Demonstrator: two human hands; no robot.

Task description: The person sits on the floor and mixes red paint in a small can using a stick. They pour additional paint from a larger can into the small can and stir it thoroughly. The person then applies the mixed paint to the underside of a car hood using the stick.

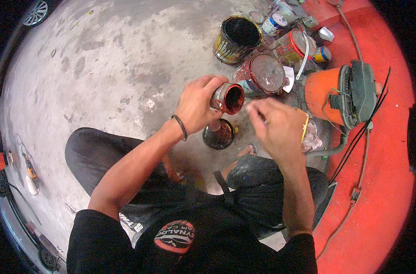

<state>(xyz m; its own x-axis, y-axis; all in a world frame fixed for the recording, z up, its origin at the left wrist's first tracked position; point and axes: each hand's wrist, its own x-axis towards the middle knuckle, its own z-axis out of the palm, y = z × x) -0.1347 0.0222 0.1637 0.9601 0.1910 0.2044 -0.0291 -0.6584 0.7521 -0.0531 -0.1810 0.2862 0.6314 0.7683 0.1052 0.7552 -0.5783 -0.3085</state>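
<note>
You sit on a grey concrete floor (pixel 117 68), legs folded, in black shirt and trousers.

Left hand (pixel 194 102): grasping a small metal can (pixel 219 97), fingers wrapped over its outer wall, dark band (pixel 179 127) at your wrist. The can is held above the floor in front of you, tipped on its side, mouth facing right toward your other hand. Red-brown paint coats its rim and inside.

Right hand (pixel 278 121): beside the can's mouth, fingers bent in, thumb near them. Motion blur there; you cannot tell from this view whether it grips anything or touches the rim.

Below the can, on the floor: a dark round vessel or lid (pixel 215 146), reddish residue inside; which of the two is unclear.

Beyond your hands, a cluster of containers. An open bucket (pixel 226 51), black inside, its wall streaked yellow. Nearer, a paint-stained pail (pixel 268 74) with a dull reddish top, white paper (pixel 288 79) just beside it. Behind that, a red-rimmed pail (pixel 284 49) with a pale handle. Smaller cans near: one white and blue (pixel 275 25), one yellow and blue (pixel 323 54).

To your right: an orange drum-shaped machine (pixel 322 93), dark top, against a red surface (pixel 390 137). Far left: an orange-and-dark hand tool (pixel 31 172) on the floor.
</note>
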